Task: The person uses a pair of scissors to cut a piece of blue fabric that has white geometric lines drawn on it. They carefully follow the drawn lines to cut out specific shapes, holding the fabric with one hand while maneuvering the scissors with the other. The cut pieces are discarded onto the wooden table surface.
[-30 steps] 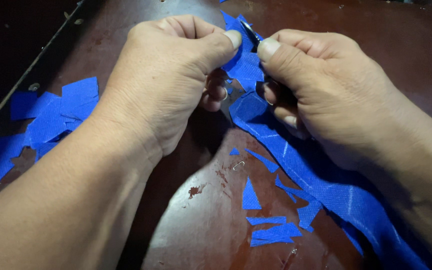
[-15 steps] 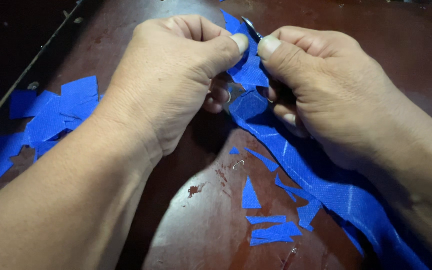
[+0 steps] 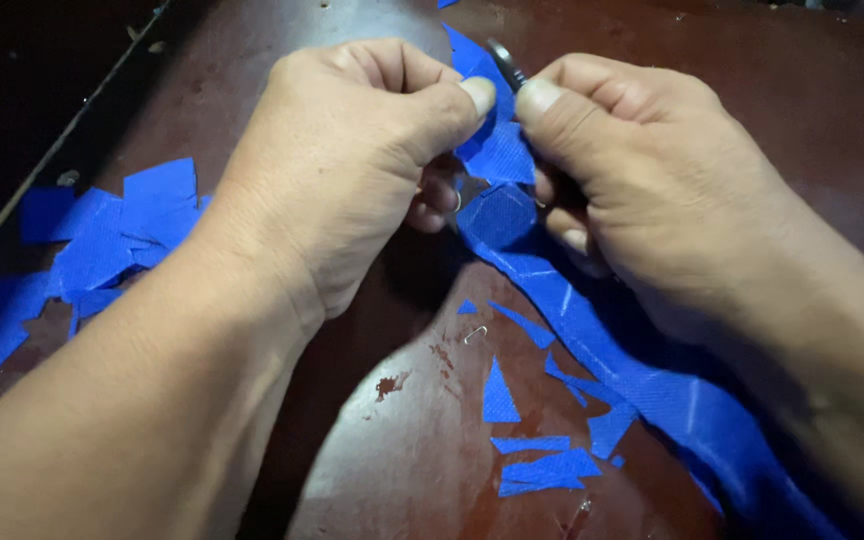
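Both hands pinch the blue fabric strip (image 3: 512, 225): left hand (image 3: 352, 160) and right hand (image 3: 652, 170) thumbs nearly touching. Strip's long axis trails from fingers toward lower right across counter (image 3: 402, 470).

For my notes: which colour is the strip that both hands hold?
Bright blue strip, pinched by left hand and right hand; the head view shows it.

Scrap pile (image 3: 102, 235) lies left of strip (image 3: 592, 340), on table (image 3: 812, 110)
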